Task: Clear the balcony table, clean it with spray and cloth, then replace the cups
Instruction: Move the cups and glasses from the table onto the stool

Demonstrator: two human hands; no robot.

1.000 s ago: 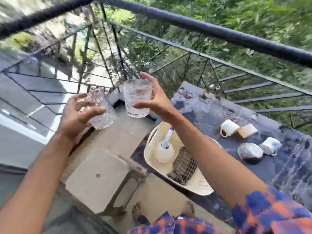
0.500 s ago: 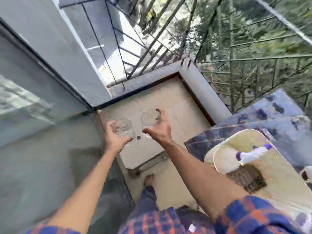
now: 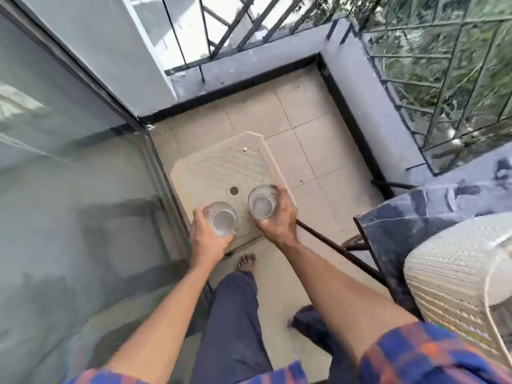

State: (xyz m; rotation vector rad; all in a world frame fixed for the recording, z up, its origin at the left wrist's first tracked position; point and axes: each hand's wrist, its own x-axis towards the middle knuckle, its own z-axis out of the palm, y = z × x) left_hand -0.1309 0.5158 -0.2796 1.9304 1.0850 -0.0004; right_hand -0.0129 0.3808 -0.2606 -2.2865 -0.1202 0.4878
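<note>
Table (image 3: 415,217), right edge of frame: the tray (image 3: 457,273) lies on it, so I judge clearing unfinished.

Centre of frame: my left hand (image 3: 206,239) has its fingers curled round the left glass (image 3: 223,221). My right hand (image 3: 279,220) wraps the right glass (image 3: 261,202) just beside it. Both glasses are upright, mouths up.

Beyond them is the stool (image 3: 221,167), directly under both glasses. I judge it the parking place that frees the table for spray and cloth. Whether the bases touch the seat, I cannot tell.

Table (image 3: 415,225), woven tray (image 3: 457,273) cut off right edge.
</note>
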